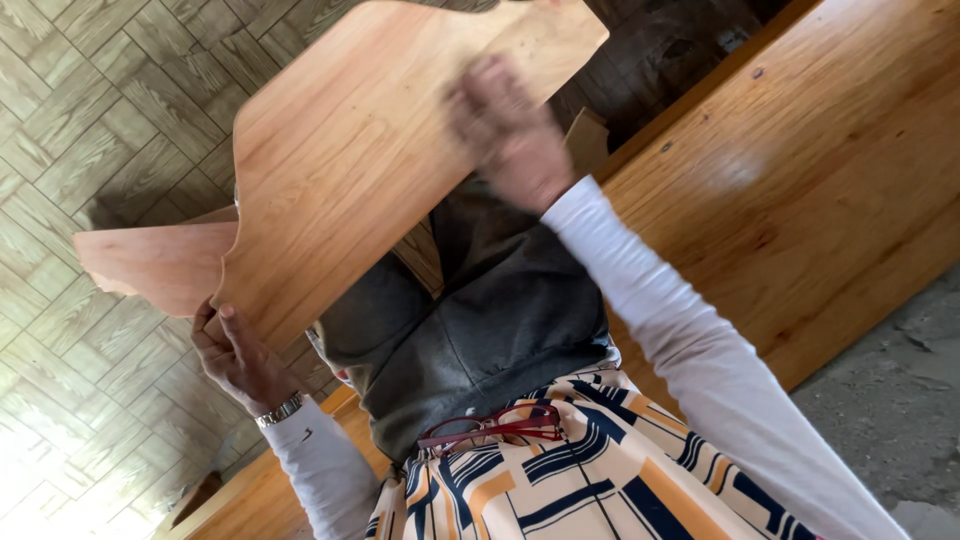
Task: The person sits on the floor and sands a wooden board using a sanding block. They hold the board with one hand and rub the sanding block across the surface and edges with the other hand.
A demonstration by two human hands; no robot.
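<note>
A light wooden board (350,150) with a curved cut-out outline is tilted in front of me, above my lap. My left hand (232,352) grips its lower left edge, thumb on top; a metal watch sits on that wrist. My right hand (508,125), blurred by motion, presses on the board's upper face near its right edge; whether it holds anything I cannot tell. A second, similar shaped board (150,262) sticks out behind the first, to the left.
A long varnished wooden bench top (800,190) runs on my right. Patterned tile floor (90,120) lies on the left, rough concrete (890,400) at the lower right. Red-framed glasses (495,425) hang at my patterned top over a grey skirt.
</note>
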